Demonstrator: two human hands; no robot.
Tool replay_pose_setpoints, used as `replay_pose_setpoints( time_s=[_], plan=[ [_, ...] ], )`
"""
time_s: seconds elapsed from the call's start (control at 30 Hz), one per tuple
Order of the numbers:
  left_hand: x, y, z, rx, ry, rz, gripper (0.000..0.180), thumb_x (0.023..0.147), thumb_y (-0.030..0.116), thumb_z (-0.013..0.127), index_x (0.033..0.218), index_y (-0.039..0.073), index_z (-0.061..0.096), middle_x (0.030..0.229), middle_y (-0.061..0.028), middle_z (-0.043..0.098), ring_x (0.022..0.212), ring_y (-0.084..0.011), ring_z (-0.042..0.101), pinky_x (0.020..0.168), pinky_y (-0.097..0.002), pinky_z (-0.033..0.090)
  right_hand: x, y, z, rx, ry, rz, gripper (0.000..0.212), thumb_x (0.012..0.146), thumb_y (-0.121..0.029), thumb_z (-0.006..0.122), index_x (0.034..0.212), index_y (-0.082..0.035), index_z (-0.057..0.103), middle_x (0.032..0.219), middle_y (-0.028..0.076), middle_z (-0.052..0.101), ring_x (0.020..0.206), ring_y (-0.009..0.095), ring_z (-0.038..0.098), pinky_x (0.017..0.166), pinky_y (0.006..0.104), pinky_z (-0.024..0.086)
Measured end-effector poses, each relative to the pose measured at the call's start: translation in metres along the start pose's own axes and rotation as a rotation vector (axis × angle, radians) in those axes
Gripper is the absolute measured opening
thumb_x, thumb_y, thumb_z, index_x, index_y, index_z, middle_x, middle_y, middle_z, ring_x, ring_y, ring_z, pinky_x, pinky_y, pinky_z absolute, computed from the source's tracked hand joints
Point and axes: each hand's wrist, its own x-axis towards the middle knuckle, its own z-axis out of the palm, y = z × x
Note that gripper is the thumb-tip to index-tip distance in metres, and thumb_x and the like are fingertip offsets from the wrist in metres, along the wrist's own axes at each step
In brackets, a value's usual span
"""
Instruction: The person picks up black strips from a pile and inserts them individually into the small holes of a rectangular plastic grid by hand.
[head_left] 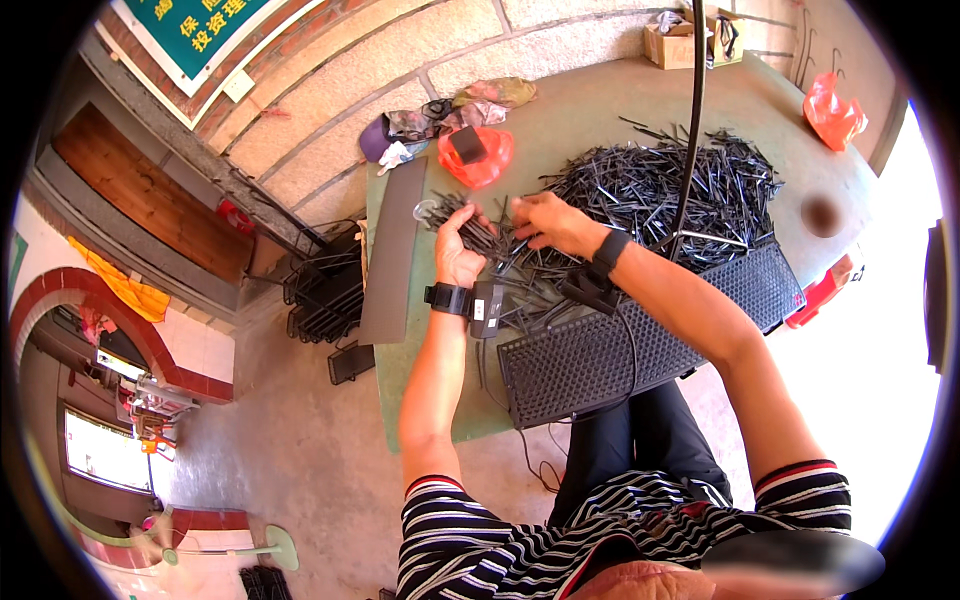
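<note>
Desk edges: a grey board [397,250] lined the left side of the desk [590,105], and a mesh rack [600,350] lay along the near side, before the person's legs.
Open room: green surface showed from the red bag [492,168] across to the far side of the pile [660,180]; a black rod [693,120] crossed in front of the pile, to the right of both hands.
Left hand [460,257]: its fingers were closed around a bundle [447,208] of thin black strips, the thumb lying over it.
Right hand [555,222]: its fingers were bent, near the bundle's right side (whether they pinched a strip was too small to tell).
Bundle: it lay within the left fingers, its ends fanning past them toward the board, and just left of the right fingertips.
Pile: it spread behind and to the right of the right hand, with loose strips reaching below both wrists.
</note>
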Motion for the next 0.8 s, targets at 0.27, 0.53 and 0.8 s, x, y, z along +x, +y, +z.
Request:
replay_pose_setpoints(
  time_s=[0.27,0.53,0.8],
  plan=[
    [-0.052,0.005,-0.011,0.169,-0.149,-0.305,0.025,0.083,0.007,0.059,0.108,0.003,0.055,0.081,-0.0056,0.057,0.066,-0.0169,0.053,0.060,-0.0334,0.047,0.039,-0.010,0.021,0.280,0.025,0.147,0.023,0.087,-0.018,0.056,0.093,0.004,0.058,0.073,0.009,0.058,0.064,0.019,0.058,0.052,0.0324,0.046],
    [-0.113,-0.001,-0.072,0.124,0.085,-0.171,0.028,0.080,0.007,0.063,0.107,0.005,0.057,0.079,-0.0055,0.059,0.063,-0.0172,0.055,0.055,-0.0328,0.047,0.030,-0.007,0.058,0.119,0.313,-0.025,0.020,0.084,-0.011,0.049,0.076,0.005,0.059,0.062,0.011,0.059,0.045,0.018,0.058,0.034,0.0302,0.042],
    [-0.159,-0.028,-0.179,0.692,0.492,0.662,0.029,0.073,-0.007,0.065,0.101,-0.001,0.056,0.081,-0.0061,0.062,0.065,-0.0138,0.059,0.058,-0.0263,0.048,0.036,0.024,0.017,-0.205,0.253,0.006,0.030,0.084,-0.014,0.050,0.070,0.011,0.059,0.060,0.016,0.063,0.049,0.025,0.063,0.038,0.0337,0.051]
  ],
)
